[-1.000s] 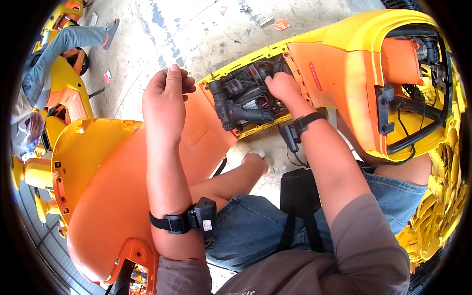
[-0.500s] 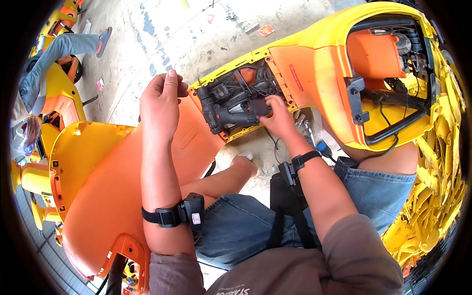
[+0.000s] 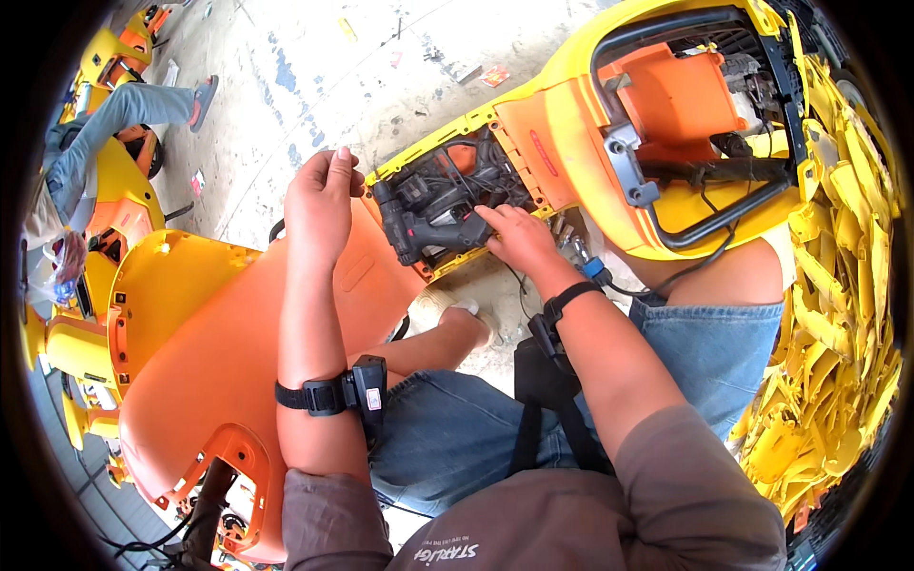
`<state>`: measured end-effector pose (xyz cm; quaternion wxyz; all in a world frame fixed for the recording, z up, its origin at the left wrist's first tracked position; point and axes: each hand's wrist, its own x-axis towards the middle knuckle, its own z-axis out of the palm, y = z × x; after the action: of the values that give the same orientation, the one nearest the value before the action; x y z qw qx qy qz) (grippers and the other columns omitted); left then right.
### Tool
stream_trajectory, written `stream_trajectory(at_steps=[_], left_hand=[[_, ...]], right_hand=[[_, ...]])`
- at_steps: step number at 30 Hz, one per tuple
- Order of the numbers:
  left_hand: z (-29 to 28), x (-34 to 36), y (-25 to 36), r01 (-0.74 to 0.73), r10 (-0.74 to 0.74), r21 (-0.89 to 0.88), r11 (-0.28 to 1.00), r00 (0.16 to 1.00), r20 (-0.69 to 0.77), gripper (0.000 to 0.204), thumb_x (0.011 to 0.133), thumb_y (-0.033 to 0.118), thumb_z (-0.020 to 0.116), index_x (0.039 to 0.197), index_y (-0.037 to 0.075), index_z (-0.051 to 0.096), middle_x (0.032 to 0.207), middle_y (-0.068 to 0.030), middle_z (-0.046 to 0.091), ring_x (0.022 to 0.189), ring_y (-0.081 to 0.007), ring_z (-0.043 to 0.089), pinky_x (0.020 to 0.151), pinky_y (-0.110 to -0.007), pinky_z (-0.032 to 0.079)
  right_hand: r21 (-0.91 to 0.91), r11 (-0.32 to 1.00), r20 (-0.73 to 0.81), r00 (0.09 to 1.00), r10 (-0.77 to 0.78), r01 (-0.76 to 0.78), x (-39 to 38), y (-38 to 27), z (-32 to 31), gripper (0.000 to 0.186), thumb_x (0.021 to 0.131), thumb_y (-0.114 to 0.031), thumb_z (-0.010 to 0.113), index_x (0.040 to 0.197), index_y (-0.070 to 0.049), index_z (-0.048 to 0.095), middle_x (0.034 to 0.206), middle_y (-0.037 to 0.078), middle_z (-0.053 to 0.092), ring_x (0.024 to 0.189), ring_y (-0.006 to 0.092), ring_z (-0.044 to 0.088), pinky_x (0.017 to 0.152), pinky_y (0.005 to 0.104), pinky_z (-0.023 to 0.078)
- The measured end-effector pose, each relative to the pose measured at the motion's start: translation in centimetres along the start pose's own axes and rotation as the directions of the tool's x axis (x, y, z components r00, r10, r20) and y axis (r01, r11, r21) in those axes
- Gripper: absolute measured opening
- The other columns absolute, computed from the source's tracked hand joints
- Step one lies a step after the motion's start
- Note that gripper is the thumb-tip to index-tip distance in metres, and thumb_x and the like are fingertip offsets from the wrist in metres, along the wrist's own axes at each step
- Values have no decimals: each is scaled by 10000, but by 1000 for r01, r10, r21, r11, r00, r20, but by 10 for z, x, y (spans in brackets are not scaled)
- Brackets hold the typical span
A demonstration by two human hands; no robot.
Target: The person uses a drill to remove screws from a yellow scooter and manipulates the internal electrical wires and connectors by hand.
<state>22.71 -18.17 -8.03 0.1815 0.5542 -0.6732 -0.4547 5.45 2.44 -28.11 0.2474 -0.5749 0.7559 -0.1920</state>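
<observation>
So the yellow-and-orange ride-on body was lying across the person's lap with its underside open, and the black motor and wiring block was sitting exposed in the opening. By the look of it the cover was already off and the wiring wasn't sorted yet; cables were loose around the block, nothing looked closed up. I'd guess roughly mid-job, with the fiddly bit ongoing and reassembly left.

The right hand was right on the block's near edge, fingers curled and pinching at something there; couldn't tell exactly what, too small. The left hand was just left of the block, raised above the big orange shell, fingertips pinched together, maybe on a small part, can't say.
</observation>
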Motion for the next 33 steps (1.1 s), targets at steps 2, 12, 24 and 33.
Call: stream_trajectory(at_steps=[2, 12, 24, 33], left_hand=[[1, -6, 4, -25, 24, 38, 999, 999, 26, 338, 1085, 299, 566, 1032, -11, 688, 804, -27, 647, 755, -102, 603, 725, -268, 496], [-5, -78, 39, -160, 159, -17, 987, 987, -12, 311, 1094, 256, 555, 1045, -30, 669, 814, -29, 638, 769, -104, 609, 750, -263, 517], [0, -112, 40, -81, 93, 130, 988, 992, -89, 316, 1092, 247, 567, 1035, -48, 663, 821, -40, 628, 759, -110, 594, 739, -261, 506], [-8, -102, 12, -37, 44, 102, 994, 997, -66, 304, 1089, 236, 568, 1027, -45, 666, 808, -51, 648, 755, -113, 605, 714, -268, 512]], right_hand=[[-30, 1000, 81, 997, 4, -2, -1, 4, -1, 562, 813, -144, 718, 1358, -170, 585, 1142, 93, 660, 1089, 323, 644, 922, 456, 546], [882, 364, 81, 858, 508, -299, 45, -19, 51, 417, 896, -319, 782, 1106, 3, 620, 981, 78, 708, 924, 182, 656, 826, 335, 529], [351, 742, -89, 768, 634, -572, 83, -49, 46, 234, 947, -155, 558, 1143, -35, 604, 1222, 198, 658, 1187, 368, 614, 998, 475, 500], [264, 774, 19, 805, 593, -576, 84, -48, 45, 267, 940, -144, 584, 1179, -28, 610, 1242, 177, 653, 1206, 355, 614, 997, 468, 512]])
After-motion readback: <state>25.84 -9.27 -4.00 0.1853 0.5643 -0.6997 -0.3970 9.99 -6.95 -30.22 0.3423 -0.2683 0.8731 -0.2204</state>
